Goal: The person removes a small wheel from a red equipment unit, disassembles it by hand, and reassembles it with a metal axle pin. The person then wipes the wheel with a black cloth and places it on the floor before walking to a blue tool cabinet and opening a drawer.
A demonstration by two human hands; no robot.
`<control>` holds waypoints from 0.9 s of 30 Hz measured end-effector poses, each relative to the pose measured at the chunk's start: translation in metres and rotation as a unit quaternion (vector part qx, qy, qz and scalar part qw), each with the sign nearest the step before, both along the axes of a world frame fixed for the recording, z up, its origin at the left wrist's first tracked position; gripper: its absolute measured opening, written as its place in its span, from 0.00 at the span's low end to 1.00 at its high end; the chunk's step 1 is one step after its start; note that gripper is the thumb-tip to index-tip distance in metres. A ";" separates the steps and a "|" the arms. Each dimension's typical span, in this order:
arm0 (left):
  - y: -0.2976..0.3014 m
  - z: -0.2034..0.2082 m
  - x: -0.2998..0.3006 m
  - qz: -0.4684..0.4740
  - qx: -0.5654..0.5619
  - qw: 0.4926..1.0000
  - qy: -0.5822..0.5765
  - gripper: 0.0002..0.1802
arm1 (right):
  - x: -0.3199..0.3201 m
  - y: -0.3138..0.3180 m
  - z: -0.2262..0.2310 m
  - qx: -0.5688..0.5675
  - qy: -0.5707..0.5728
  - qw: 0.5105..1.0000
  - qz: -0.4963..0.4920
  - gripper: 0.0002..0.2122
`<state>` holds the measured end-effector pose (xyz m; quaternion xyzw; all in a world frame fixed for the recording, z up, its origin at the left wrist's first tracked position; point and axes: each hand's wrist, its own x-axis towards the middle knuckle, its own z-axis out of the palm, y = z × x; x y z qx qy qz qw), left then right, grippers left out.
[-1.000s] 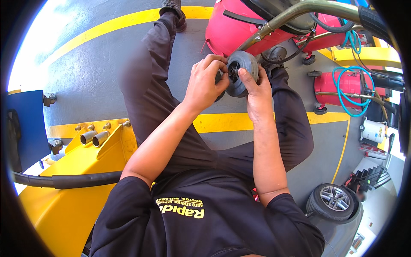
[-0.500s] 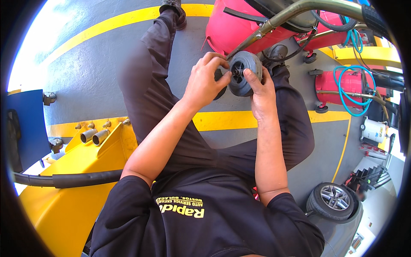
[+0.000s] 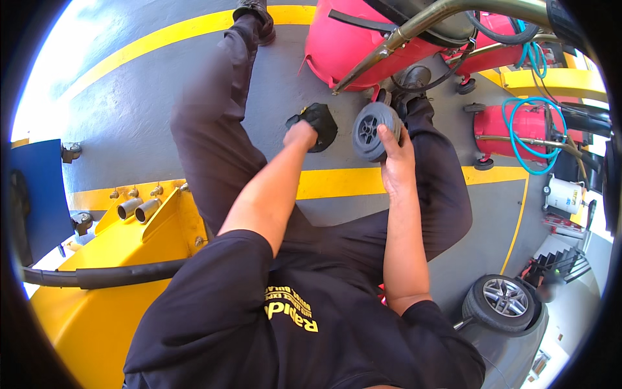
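A grey wheel [image 3: 376, 131] with a spoked hub is held up in my right hand [image 3: 398, 155], thumb on its near face and fingers behind the rim. To its left, my left hand [image 3: 300, 136] is at a crumpled black item [image 3: 322, 128], perhaps cloth or a soft pouch, with a small yellow patch. That item covers the fingers, so their grip cannot be seen. Just beyond the wheel stands a red drum-shaped machine [image 3: 337, 48] with a bent metal tube handle [image 3: 405, 39].
A yellow steel base [image 3: 110, 259] with a black hose [image 3: 129, 274] lies on my left, near a blue panel [image 3: 42, 194]. At right are another red drum [image 3: 512, 129] with a teal hose [image 3: 515, 139], a white container [image 3: 565, 196] and a car wheel [image 3: 499, 301].
My left hand has left the wheel's hub and moved down-left to the black item. The wheel stays in my right hand, its hub now uncovered and lowered slightly.
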<state>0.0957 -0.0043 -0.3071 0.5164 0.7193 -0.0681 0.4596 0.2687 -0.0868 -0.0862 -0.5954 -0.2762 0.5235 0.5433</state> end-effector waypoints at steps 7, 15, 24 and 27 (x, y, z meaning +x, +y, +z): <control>-0.059 0.008 0.050 0.163 0.038 0.983 0.079 0.33 | 0.009 -0.005 -0.020 -0.030 0.033 0.999 -0.027 0.34; -0.055 -0.002 0.037 0.075 0.063 0.993 0.061 0.27 | 0.000 -0.002 -0.025 -0.044 0.040 0.998 -0.004 0.32; -0.037 0.008 0.019 0.021 0.059 0.995 0.083 0.27 | 0.000 -0.002 -0.028 -0.040 0.085 0.995 -0.021 0.31; -0.021 0.016 0.016 0.148 -0.012 0.989 0.026 0.24 | 0.003 -0.002 -0.029 -0.040 0.089 0.995 -0.030 0.31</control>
